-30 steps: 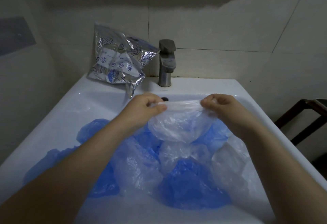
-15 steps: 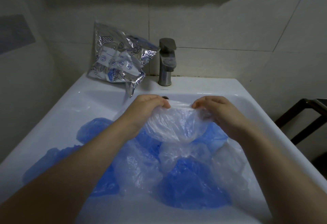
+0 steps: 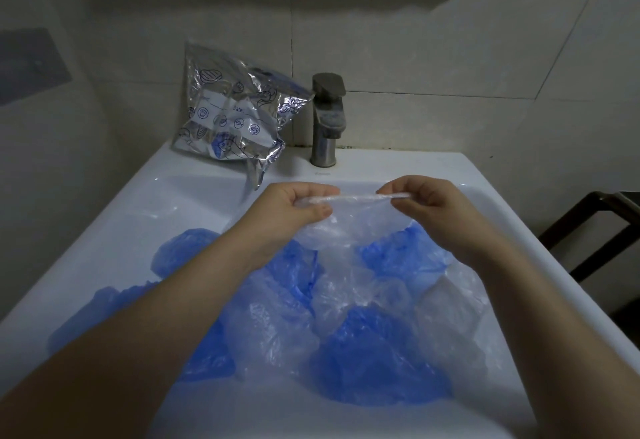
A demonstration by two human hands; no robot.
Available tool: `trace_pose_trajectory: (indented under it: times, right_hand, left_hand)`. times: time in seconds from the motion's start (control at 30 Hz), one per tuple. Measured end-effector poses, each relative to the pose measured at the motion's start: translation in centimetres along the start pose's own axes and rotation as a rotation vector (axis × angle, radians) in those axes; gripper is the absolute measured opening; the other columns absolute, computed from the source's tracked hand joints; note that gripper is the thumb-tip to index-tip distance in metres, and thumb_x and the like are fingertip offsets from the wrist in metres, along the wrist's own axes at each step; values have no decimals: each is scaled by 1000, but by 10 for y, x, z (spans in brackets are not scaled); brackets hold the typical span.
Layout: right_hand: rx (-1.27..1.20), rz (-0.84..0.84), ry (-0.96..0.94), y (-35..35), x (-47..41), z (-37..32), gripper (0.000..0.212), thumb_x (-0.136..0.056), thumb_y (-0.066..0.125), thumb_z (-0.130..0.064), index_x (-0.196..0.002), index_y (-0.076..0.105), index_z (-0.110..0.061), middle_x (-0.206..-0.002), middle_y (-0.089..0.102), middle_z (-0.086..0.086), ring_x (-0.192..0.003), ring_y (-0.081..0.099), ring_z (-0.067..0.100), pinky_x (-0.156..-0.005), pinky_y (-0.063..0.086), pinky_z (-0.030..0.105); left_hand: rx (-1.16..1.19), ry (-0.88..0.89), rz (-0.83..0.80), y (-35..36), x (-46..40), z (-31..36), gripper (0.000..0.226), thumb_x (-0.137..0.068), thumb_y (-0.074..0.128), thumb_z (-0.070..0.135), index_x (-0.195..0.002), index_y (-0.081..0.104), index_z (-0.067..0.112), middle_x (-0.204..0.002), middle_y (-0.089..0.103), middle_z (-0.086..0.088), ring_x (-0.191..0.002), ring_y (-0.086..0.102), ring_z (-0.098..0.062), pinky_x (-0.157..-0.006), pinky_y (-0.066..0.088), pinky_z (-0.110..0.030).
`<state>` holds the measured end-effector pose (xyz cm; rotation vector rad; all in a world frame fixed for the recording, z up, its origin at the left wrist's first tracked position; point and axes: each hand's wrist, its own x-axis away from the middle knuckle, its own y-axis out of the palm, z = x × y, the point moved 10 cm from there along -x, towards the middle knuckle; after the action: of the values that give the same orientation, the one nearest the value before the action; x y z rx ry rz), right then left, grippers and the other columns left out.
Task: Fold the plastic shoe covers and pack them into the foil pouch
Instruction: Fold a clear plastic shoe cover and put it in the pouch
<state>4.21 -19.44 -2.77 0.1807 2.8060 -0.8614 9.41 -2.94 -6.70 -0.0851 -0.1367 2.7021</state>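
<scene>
Where tiles [image 3: 415, 40] back sink [image 3: 502, 203]

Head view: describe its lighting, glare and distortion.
Head view: dim, bluish, even light; small glints on the crinkled silver foil pouch and the white ceramic sink rim; wide-angle bending curves wall tile lines and stretches both forearms; the clear plastic shoe cover stays sharp.

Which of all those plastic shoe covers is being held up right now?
The clear plastic shoe cover, stretched by its rim between the left hand and right hand; the others lie in the white sink.
</scene>
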Motion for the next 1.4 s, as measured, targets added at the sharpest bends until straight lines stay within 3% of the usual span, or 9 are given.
trace_pose_trajectory:
  times: [0.17, 0.3, 0.53, 0.7, 0.77, 0.87, 1.03, 1.27, 1.4]
  right_hand:
    - [124, 12, 27, -1, -1, 9, 10, -91, 56, -16, -85, 63, -20, -82, 61, -8, -75, 55, 3, -68, 39, 8]
    - [-272, -31, 134, 2, 0, 23, 15, -90, 54, -6, -82, 66, -11, -71, 64, -2, -71, 58, 11, -75, 49, 20]
    - [-813, -22, 131, 6, -2, 20, 26, -92, 41, 1, -86, 58, -19, -61, 52, -2, -52, 48, 9, -51, 47, 18]
    - [-698, 23, 217, 12, -2, 29, 37, -91, 34, 4, -70, 60, -11, -63, 51, 3, -51, 45, 11, -47, 40, 16]
    - [-550, 47, 199, 11, -1, 29, 30, -92, 41, -2, -73, 62, -11, -65, 50, 6, -52, 45, 11, -48, 41, 16]
    - [-350, -17, 128, 15, 0, 21, 12, -85, 62, -7, -76, 61, -15, -68, 57, 2, -54, 51, 5, -51, 44, 16]
    - [-133, -14, 63, 3, -3, 13, 26, -81, 65, 3, -77, 62, -22, -96, 63, 26, -57, 50, 5, -52, 45, 17]
    - [-222, -32, 13, 1, 0, 4, 22, -88, 56, 2, -87, 65, -19, -86, 63, 2, -67, 57, 2, -61, 50, 13]
    - [-88, -21, 0, 0, 0, 2, 22, -83, 64, 0, -86, 65, -21, -87, 66, -7, -66, 61, -5, -66, 48, 7]
  left_hand:
    - [-89, 39, 103, -9, -1, 1, 14, -84, 66, 8, -85, 68, 21, -78, 65, 9, -69, 58, -1, -69, 45, -9]
    - [-116, 54, 68, -13, -3, 2, 6, -85, 65, 13, -90, 66, 16, -77, 64, 10, -62, 57, 10, -65, 42, -3]
    - [117, 28, -53, -9, -3, 3, 20, -87, 58, 13, -77, 61, 30, -73, 66, -3, -86, 48, -29, -58, 32, -31]
    - [6, 141, -81, 0, 0, 14, 35, -91, 49, 0, -73, 67, 24, -66, 65, 11, -71, 57, -13, -72, 42, -25]
    - [-59, 149, -81, 1, 2, 16, 27, -87, 54, -2, -75, 65, 20, -69, 65, 17, -72, 58, 0, -73, 43, -11]
    - [-102, 151, -89, -3, 0, 13, 24, -79, 66, -2, -77, 65, 22, -74, 65, 20, -75, 57, 5, -78, 44, -13]
    - [-55, 128, -90, -4, -2, 12, 33, -78, 64, -8, -86, 65, 24, -87, 67, 20, -74, 59, 8, -78, 46, -9]
    - [112, 31, -137, -1, -2, 5, 38, -82, 57, -8, -102, 66, 23, -97, 64, 7, -77, 59, 4, -89, 42, -17]
    - [-128, 65, -84, -4, -4, 3, 36, -86, 60, 1, -103, 64, 32, -110, 64, 11, -100, 58, -1, -104, 37, -24]
